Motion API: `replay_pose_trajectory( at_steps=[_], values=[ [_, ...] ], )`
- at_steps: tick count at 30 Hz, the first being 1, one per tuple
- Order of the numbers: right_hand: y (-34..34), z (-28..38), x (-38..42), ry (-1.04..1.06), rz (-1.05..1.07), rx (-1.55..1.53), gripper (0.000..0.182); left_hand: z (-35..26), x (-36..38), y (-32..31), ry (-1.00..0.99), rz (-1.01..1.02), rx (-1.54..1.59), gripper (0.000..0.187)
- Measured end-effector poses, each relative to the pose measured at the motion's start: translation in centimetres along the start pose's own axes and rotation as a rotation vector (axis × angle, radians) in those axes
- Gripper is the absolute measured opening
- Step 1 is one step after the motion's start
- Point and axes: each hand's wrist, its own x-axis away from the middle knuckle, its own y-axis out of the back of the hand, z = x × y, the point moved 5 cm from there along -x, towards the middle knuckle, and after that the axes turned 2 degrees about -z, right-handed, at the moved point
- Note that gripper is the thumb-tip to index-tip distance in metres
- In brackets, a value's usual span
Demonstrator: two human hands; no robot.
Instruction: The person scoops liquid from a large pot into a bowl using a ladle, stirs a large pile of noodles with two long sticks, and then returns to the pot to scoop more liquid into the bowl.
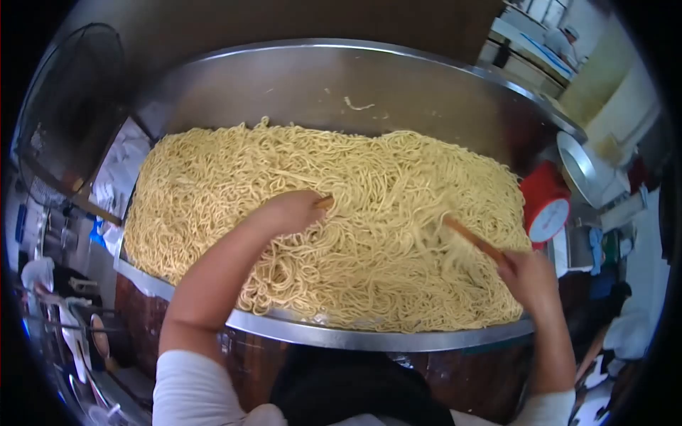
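Yellow noodles fill a large metal tray in a broad heap. My left hand is closed around a wooden stick near the middle of the heap; only a short end of it shows, and the rest is hidden. At the right side, my right hand grips another wooden stick, which slants up and left with its tip in the noodles. Some strands near that tip are blurred.
A red scale with a round dial stands right of the tray. A metal bowl is behind it. A large wire strainer is at the left. Another person is at the far upper right; others are partly visible at the lower edges.
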Motion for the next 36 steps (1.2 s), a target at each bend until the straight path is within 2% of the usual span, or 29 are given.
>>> replay_pose_trajectory(
  at_steps=[2,3,5,7,9,10,11,12,13,14,15,16,18,20,22,23,24,27,29,31,33,34,36],
  values=[
    [-2.9,4.8,-8.7,0.044,0.012,0.055,0.028,4.2,5.9,2.3,0.254,0.045,0.256,0.039],
    [-4.1,7.4,-11.7,0.207,-0.028,-0.024,0.028,5.2,8.3,4.3,0.283,-0.026,0.192,0.038],
    [-5.9,11.3,-12.9,0.186,0.072,-0.103,0.026,5.5,11.0,7.5,0.379,-0.065,-0.043,0.032],
    [-5.3,11.6,-8.7,0.204,0.078,-0.059,0.025,3.5,10.1,7.3,0.455,-0.006,-0.184,0.029],
    [-3.0,10.0,-2.1,0.165,0.115,-0.056,0.026,2.2,8.0,3.9,0.272,0.02,-0.273,0.029],
    [-1.2,7.5,1.0,0.1,0.13,-0.046,0.031,1.1,8.2,2.8,0.208,0.05,-0.258,0.028],
    [0.6,3.9,3.5,0.071,0.179,-0.175,0.029,0.3,9.1,1.8,0.145,0.083,-0.242,0.028],
    [4.3,1.9,6.3,-0.091,0.268,-0.207,0.025,-0.2,11.0,2.1,0.11,0.136,-0.199,0.029],
    [7.3,-0.1,8.6,-0.082,0.285,-0.169,0.027,0.5,13.2,3.3,0.074,0.172,-0.127,0.03],
    [9.9,-0.4,10.5,-0.051,0.324,-0.263,0.036,2.3,16.0,5.2,0.043,0.199,-0.057,0.031],
    [10.9,-3.1,12.7,-0.269,0.423,-0.286,0.036,4.4,19.2,8.0,0.042,0.163,-0.048,0.033],
    [10.4,-3.4,12.5,-0.196,0.467,-0.217,0.034,5.7,22.1,11.0,0.155,0.229,-0.001,0.031],
    [7.1,-1.9,11.1,-0.102,0.484,-0.142,0.028,7.9,26.3,13.8,0.426,0.236,0.019,0.023],
    [3.0,2.7,7.2,-0.027,0.387,-0.072,0.022,9.8,25.3,9.6,0.19,0.282,-0.159,0.024],
    [2.9,10.2,5.1,0.137,0.205,0.005,0.022,7.2,20.2,1.8,0.143,0.305,-0.252,0.024],
    [2.6,12.5,5.3,0.168,0.11,0.002,0.022,4.9,18.2,-0.9,0.1,0.212,-0.16,0.025],
    [2.8,13.4,5.9,0.155,0.14,0.046,0.022,2.8,17.4,-1.8,0.134,0.23,-0.16,0.027],
    [8.4,10.8,9.3,0.041,0.185,0.14,0.023,4.2,19.5,1.7,0.002,0.307,-0.188,0.024],
    [12.6,6.2,12.9,-0.106,0.207,-0.006,0.025,7.6,22.6,6.4,0.084,0.368,-0.143,0.027],
    [13.3,0.7,16.5,-0.34,0.165,-0.172,0.028,9.5,26.1,10.6,0.229,0.285,-0.087,0.028],
    [10.6,-0.4,13.9,-0.261,0.202,0.068,0.025,10.0,28.7,13.2,0.406,0.09,0.048,0.03],
    [6.8,-1.9,11.2,-0.249,0.19,0.217,0.021,8.6,28.5,14.0,0.41,0.083,0.044,0.03],
    [1.7,-2.0,3.5,-0.162,0.064,0.159,0.023,5.9,27.6,16.5,0.581,-0.19,-0.067,0.029]
  ],
)
